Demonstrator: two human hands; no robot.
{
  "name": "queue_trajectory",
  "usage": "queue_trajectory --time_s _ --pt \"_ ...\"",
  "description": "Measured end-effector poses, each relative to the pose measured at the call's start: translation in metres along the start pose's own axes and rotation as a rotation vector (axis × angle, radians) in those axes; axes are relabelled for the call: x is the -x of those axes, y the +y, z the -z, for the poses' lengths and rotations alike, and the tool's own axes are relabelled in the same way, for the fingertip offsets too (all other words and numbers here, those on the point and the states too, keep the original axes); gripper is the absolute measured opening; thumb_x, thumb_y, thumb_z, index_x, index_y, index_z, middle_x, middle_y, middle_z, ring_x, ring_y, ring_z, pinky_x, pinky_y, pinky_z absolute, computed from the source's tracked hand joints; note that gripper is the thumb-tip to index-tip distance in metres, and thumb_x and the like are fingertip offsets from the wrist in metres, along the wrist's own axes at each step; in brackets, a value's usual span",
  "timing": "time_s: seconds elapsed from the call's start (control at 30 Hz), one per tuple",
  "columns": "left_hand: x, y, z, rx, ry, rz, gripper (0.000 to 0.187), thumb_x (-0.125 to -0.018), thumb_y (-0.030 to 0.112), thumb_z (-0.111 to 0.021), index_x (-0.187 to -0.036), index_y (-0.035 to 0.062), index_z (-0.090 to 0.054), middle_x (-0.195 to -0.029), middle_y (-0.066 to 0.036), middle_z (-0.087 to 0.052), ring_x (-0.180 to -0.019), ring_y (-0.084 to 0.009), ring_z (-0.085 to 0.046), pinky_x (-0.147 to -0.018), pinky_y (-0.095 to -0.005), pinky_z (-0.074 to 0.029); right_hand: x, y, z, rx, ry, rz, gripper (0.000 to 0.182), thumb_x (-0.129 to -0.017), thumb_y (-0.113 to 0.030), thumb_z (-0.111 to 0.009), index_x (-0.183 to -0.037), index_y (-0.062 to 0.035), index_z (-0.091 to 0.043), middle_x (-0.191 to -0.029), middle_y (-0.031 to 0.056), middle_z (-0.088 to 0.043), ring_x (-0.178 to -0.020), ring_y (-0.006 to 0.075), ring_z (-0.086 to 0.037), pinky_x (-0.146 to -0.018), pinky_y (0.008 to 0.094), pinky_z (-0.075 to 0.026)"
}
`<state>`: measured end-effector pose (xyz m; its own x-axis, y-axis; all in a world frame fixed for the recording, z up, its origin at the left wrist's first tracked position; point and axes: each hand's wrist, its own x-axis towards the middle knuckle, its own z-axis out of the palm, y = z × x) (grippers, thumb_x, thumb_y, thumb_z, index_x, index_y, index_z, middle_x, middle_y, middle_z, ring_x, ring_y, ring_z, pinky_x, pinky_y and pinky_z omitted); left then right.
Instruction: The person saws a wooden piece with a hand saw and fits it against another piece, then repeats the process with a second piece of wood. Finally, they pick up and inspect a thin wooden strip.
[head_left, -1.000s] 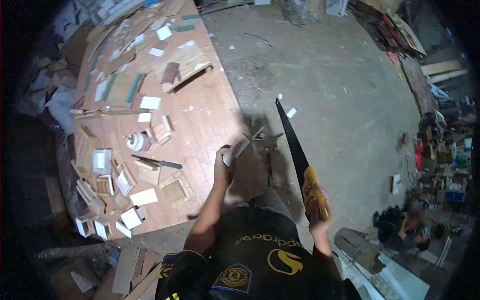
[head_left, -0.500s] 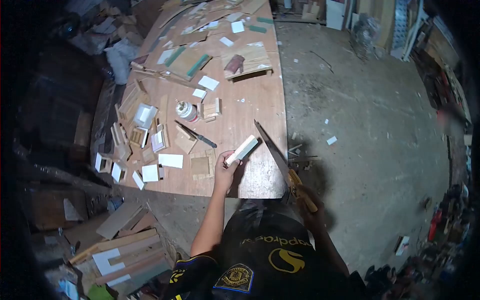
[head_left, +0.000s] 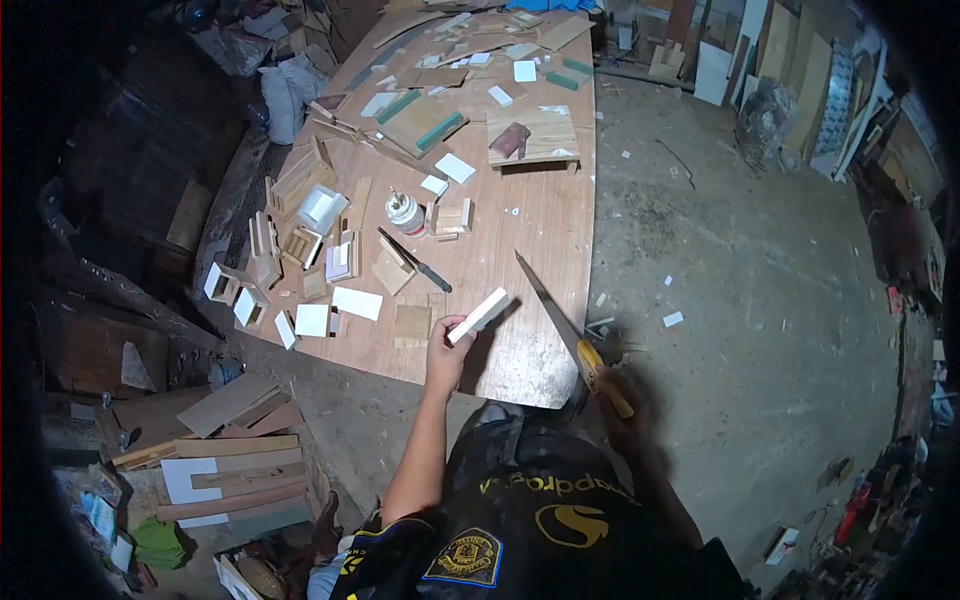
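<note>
My left hand (head_left: 443, 352) is closed around one end of a short pale wooden block (head_left: 482, 312), holding it tilted above the front of the table. In my right hand (head_left: 618, 392) is a handsaw (head_left: 550, 305), gripped by its yellow handle, with the blade pointing up and away over the table's right edge. Blade and block are apart. Near my left hand lie a thin square wooden piece (head_left: 412, 321) and a long narrow tool with a dark handle (head_left: 434, 277). A white jar (head_left: 404, 212) stands farther back.
The wooden table (head_left: 545, 215) holds small wooden boxes, white tiles (head_left: 357, 303), a green-edged panel (head_left: 418, 122) and a low wooden stand (head_left: 545, 125) bearing a reddish-brown object (head_left: 509, 140). Stacked boards (head_left: 240, 465) lie at lower left. Scraps dot the concrete floor (head_left: 720, 270).
The block has turned in my left hand, so its broad side shows less and a narrow pale face points up. The saw stays beside it. My view has shifted, showing more of the table's far end.
</note>
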<state>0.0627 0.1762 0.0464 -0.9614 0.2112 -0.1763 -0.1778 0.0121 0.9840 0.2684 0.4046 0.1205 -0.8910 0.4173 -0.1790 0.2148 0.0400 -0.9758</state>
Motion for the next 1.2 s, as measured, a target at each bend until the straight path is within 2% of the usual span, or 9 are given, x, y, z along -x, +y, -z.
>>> queue_trajectory --time_s 0.13,0.23,0.37,0.5,0.6,0.73,0.8,1.03,1.2 --pt "-0.005 -0.040 0.023 -0.242 0.042 0.034 0.028 -0.085 0.009 -0.067 -0.108 0.0013 -0.054 -0.097 -0.008 -0.062 -0.086 -0.0134 -0.058 -0.076 -0.0259 -0.046 -0.002 0.004 -0.001 0.111 -0.021 0.012 0.033 -0.089 -0.001 -0.057 -0.121 -0.0006 -0.057 -0.116 0.0120 -0.061 -0.108 0.0199 -0.057 -0.093 0.0318 -0.044" --pt "0.002 -0.051 0.035 -0.060 0.110 0.194 0.025 -0.088 0.007 -0.063 -0.107 0.0022 -0.049 -0.091 -0.011 -0.062 -0.072 -0.0166 -0.064 -0.062 -0.0273 -0.052 -0.010 0.013 -0.006 0.054 -0.044 0.046 0.033 -0.089 -0.001 -0.057 -0.122 -0.0009 -0.057 -0.117 0.0124 -0.061 -0.109 0.0211 -0.057 -0.094 0.0325 -0.044" --pt "0.018 -0.056 0.049 0.142 0.265 0.256 0.022 -0.088 0.008 -0.062 -0.103 -0.0001 -0.048 -0.091 -0.014 -0.062 -0.071 -0.0185 -0.064 -0.056 -0.0269 -0.051 -0.023 0.028 -0.012 0.134 -0.022 0.064 0.033 -0.089 -0.001 -0.056 -0.122 -0.0006 -0.057 -0.117 0.0124 -0.061 -0.110 0.0210 -0.057 -0.094 0.0330 -0.044" --pt "0.027 -0.056 0.069 0.127 0.343 0.276 0.022 -0.089 0.009 -0.062 -0.104 0.0001 -0.047 -0.090 -0.015 -0.062 -0.070 -0.0182 -0.064 -0.056 -0.0268 -0.051 -0.042 0.039 -0.019 0.166 -0.017 0.233 0.033 -0.090 -0.003 -0.056 -0.123 -0.0013 -0.056 -0.115 0.0121 -0.062 -0.106 0.0208 -0.058 -0.091 0.0327 -0.045" --pt "0.035 -0.055 0.079 0.158 0.385 0.314 0.025 -0.089 0.009 -0.062 -0.107 0.0000 -0.047 -0.092 -0.015 -0.062 -0.071 -0.0187 -0.064 -0.057 -0.0268 -0.051 -0.049 0.033 -0.023 0.248 -0.054 0.115 0.034 -0.090 -0.004 -0.056 -0.124 -0.0032 -0.056 -0.116 0.0142 -0.063 -0.102 0.0241 -0.063 -0.086 0.0339 -0.049" --pt "0.047 -0.062 0.094 0.144 0.419 0.353 0.027 -0.089 0.010 -0.062 -0.109 -0.0001 -0.046 -0.095 -0.015 -0.062 -0.072 -0.0193 -0.065 -0.058 -0.0271 -0.052 -0.063 0.038 -0.031 0.456 -0.099 0.214 0.036 -0.089 -0.007 -0.057 -0.126 -0.0061 -0.056 -0.119 0.0172 -0.062 -0.099 0.0291 -0.066 -0.081 0.0368 -0.052" --pt "0.053 -0.070 0.104 0.161 0.389 0.356 0.029 -0.089 0.009 -0.063 -0.110 -0.0001 -0.045 -0.096 -0.014 -0.061 -0.074 -0.0195 -0.065 -0.060 -0.0271 -0.052 -0.073 0.054 -0.036 0.541 -0.065 0.510 0.037 -0.089 -0.010 -0.058 -0.126 -0.0095 -0.056 -0.117 0.0192 -0.062 -0.097 0.0327 -0.065 -0.077 0.0400 -0.054" --pt "0.046 -0.091 0.151 0.131 0.562 0.434 0.020 -0.089 0.022 -0.064 -0.099 0.0069 -0.055 -0.086 -0.002 -0.056 -0.072 -0.0110 -0.051 -0.060 -0.0251 -0.043 -0.078 0.053 -0.052 0.694 -0.150 0.368 0.034 -0.089 -0.010 -0.057 -0.123 -0.0128 -0.057 -0.103 0.0181 -0.067 -0.084 0.0357 -0.067 -0.068 0.0424 -0.054" --pt "-0.002 -0.060 0.175 0.322 0.551 0.407 0.023 -0.087 0.011 -0.063 -0.107 0.0036 -0.054 -0.087 -0.003 -0.057 -0.074 -0.0115 -0.052 -0.062 -0.0223 -0.041 -0.082 0.043 -0.087 0.797 -0.144 0.320 0.038 -0.085 -0.006 -0.057 -0.121 -0.0177 -0.057 -0.096 0.0176 -0.067 -0.086 0.0367 -0.066 -0.070 0.0430 -0.054"
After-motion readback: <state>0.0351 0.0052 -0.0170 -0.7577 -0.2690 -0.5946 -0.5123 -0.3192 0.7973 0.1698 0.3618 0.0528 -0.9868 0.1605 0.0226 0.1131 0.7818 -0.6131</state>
